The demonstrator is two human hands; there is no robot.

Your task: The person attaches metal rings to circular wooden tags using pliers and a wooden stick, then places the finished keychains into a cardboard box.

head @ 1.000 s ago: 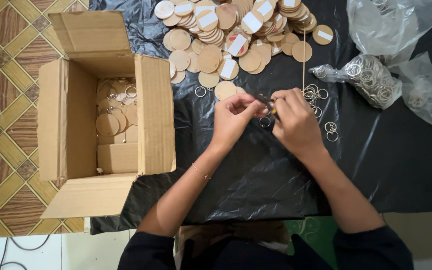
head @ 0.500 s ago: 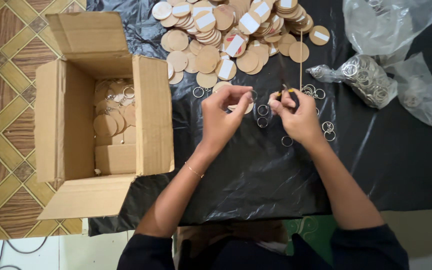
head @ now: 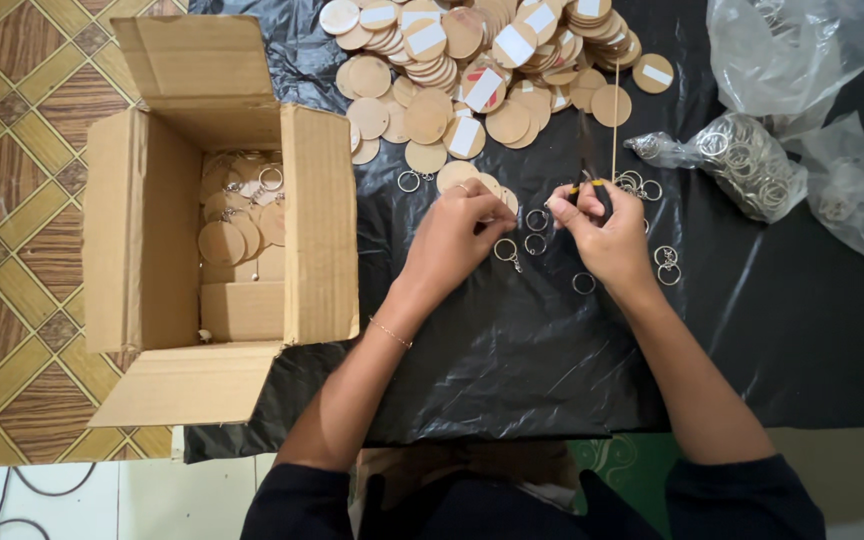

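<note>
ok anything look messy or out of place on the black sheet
Mostly the wooden discs: they lie in a sprawling, half-toppled heap at the top of the black sheet, not in neat stacks. Loose metal rings are scattered around the right hand. Nothing looks damaged.

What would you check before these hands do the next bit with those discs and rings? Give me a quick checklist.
1. Wooden disc gripped in left hand: ok.
2. Small pliers held in right hand: ok.
3. Key ring dangling under the left hand: ok.
4. Ring fully hooked through the disc: cannot tell.
5. Spare rings lying on the black sheet close by: ok.
6. Open cardboard box beside the left arm: ok.
</note>
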